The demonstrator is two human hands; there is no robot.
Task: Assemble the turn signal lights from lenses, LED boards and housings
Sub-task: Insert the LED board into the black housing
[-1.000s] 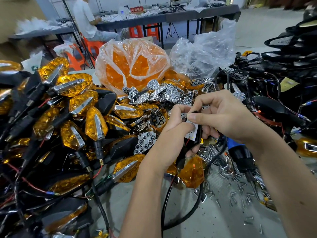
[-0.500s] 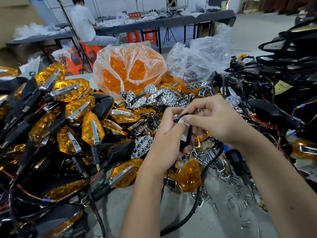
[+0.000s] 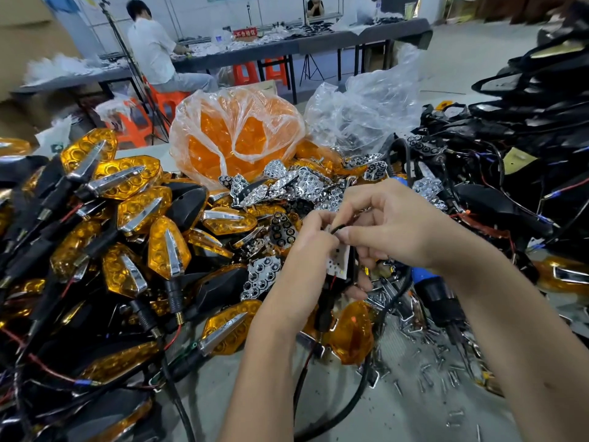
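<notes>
Table [image 3: 398, 406] in front of me, loaded. Far left of my grip: big heap of finished turn signal lights [image 3: 127, 218], amber lenses up, black stems and wires trailing. Beyond my grip: clear bag of amber lenses [image 3: 236, 138], then a spread of chrome reflector plates [image 3: 302, 186] just past my knuckles. Right of my grip: tangle of black housings [image 3: 510, 186] with wires. Below right, close: blue-and-black electric screwdriver [image 3: 436, 291] lying on the table among loose screws [image 3: 446, 374].

Work piece sits between both hands, centre of view. My left hand [image 3: 306, 250] grips the black housing [image 3: 344, 282] from the left, fingers curled round it; long axis runs roughly up-down, stem end toward me, wire hanging below. White LED board [image 3: 338, 260] lies against the housing's open face, touching it, same long axis, tip away from me; seated or not, can't tell.

My right hand [image 3: 392, 228] comes from the right, above the board, thumb and forefinger closed narrow, pinching the thin black lead [image 3: 338, 229] at the board's top end. Right hand is nearer the board's top, left nearer its lower half.

Judgement: step is seating the board into the housing; lead needs tucking down first. Loose amber lens [image 3: 353, 333] lies just below my grip, closest one for capping.
</notes>
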